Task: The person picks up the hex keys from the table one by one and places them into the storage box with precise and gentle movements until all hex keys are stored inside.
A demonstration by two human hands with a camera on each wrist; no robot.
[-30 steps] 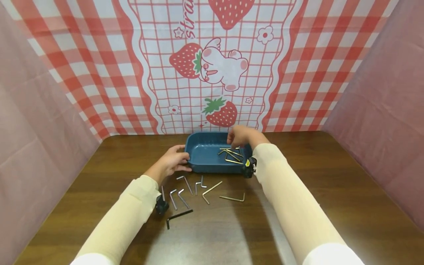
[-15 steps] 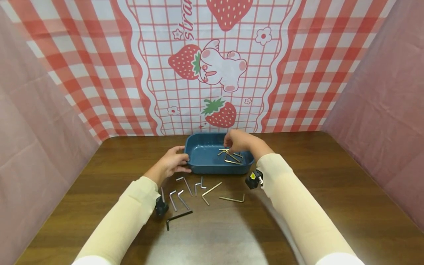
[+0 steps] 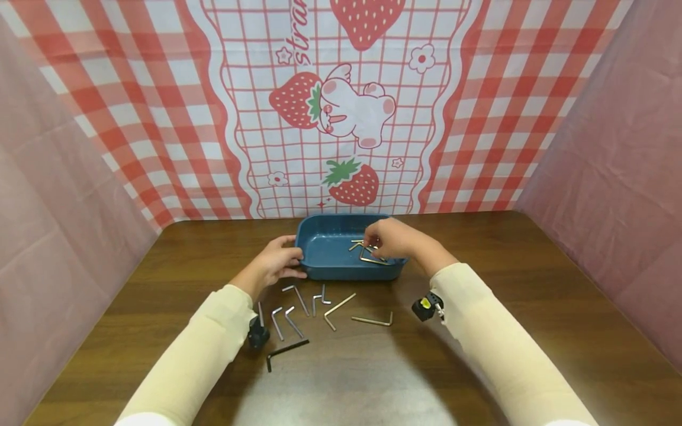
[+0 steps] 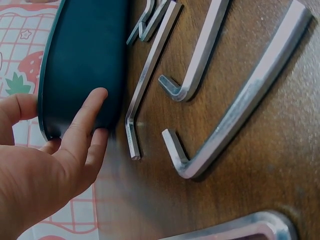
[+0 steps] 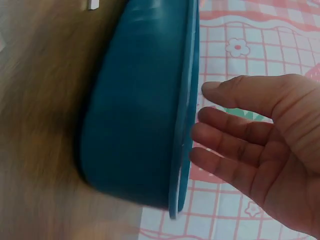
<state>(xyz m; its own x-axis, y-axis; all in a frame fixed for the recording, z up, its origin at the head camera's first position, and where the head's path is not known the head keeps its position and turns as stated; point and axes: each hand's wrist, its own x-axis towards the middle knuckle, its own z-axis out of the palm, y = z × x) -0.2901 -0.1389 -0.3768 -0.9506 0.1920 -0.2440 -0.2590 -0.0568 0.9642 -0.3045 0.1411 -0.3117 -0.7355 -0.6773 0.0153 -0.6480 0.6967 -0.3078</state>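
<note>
A dark blue tray [image 3: 341, 273] stands at the back of the table. My left hand [image 3: 276, 260] grips its left end, thumb over the rim and fingers against the outer wall [image 4: 82, 55] in the left wrist view. My right hand [image 3: 398, 239] hovers over the tray's right side. The right wrist view shows that hand [image 5: 260, 145] with loosely bent fingers, thumb apart, holding nothing. Several brass-coloured hex keys [image 3: 375, 261] lie inside the tray, partly hidden by the right hand.
Several silver hex keys [image 3: 293, 323], a black hex key [image 3: 288, 348] and two brass-coloured hex keys, one angled [image 3: 340, 305] and one flat [image 3: 371, 321], lie on the wooden table [image 3: 346, 378] before the tray. A checked strawberry cloth [image 3: 245, 118] hangs behind.
My right hand has moved from the tray's far rim toward me, and its forearm has shifted right. The left hand stays on the tray. The hex keys have not visibly moved.
</note>
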